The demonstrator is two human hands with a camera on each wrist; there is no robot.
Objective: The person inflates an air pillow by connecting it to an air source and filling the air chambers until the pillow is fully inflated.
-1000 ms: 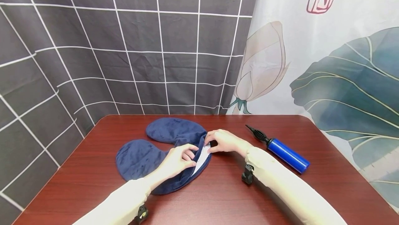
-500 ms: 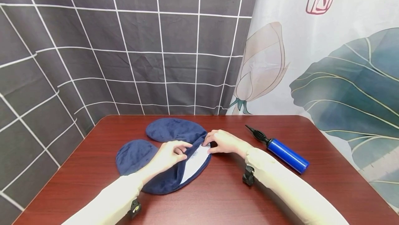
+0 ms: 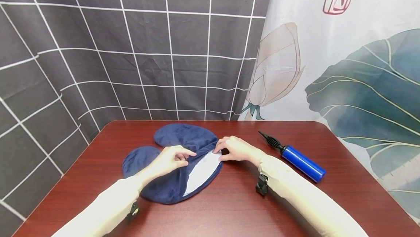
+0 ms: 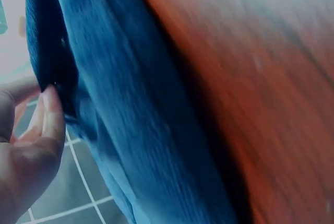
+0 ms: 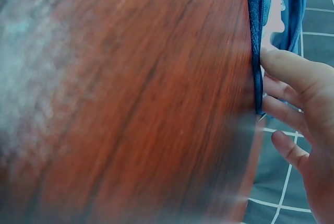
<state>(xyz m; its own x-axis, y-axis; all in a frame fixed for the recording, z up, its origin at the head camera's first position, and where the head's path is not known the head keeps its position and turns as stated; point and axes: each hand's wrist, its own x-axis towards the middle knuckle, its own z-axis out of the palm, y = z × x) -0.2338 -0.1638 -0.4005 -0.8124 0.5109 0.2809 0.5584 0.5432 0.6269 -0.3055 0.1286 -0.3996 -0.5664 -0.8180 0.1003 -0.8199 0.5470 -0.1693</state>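
A navy blue plush U-shaped neck pillow lies flat on the table with its curved end to the right. Its cover gapes there, baring a white inner layer. My left hand pinches the free edge of the cover and holds it folded back; the left wrist view shows thumb and finger on the blue fabric. At the pillow's far right edge, my right hand pinches the rim of the opening. Zipper teeth run along that rim in the right wrist view.
To the right of the right hand lies a hand pump with a blue barrel and a black nozzle end. The reddish-brown table meets a grey gridded curtain and a printed white one behind it.
My left hand has drawn the cover's edge leftward, so the gap is wider and more of the white inner layer shows. The right hand has stayed in place.
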